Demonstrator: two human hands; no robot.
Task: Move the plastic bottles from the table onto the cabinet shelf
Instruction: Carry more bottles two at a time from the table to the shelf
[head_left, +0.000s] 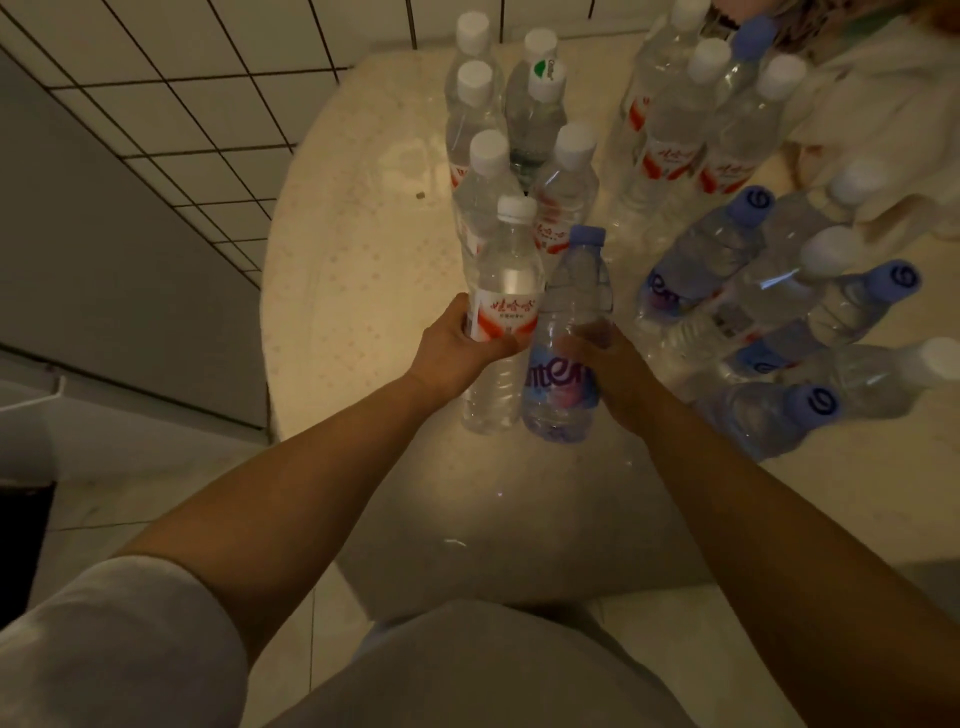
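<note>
The left hand (460, 345) wraps a white-capped bottle (501, 317) at its red label, and the right hand (605, 364) grips the blue-capped bottle (569, 343) touching it, both upright near the middle of the frame with arms stretched forward. Bare table (353, 270) lies open to their left up to its rounded edge, while more bottles (524, 119) crowd behind and others (769, 317) lean close at right. Tiled floor (171, 98) fills the upper left.
</note>
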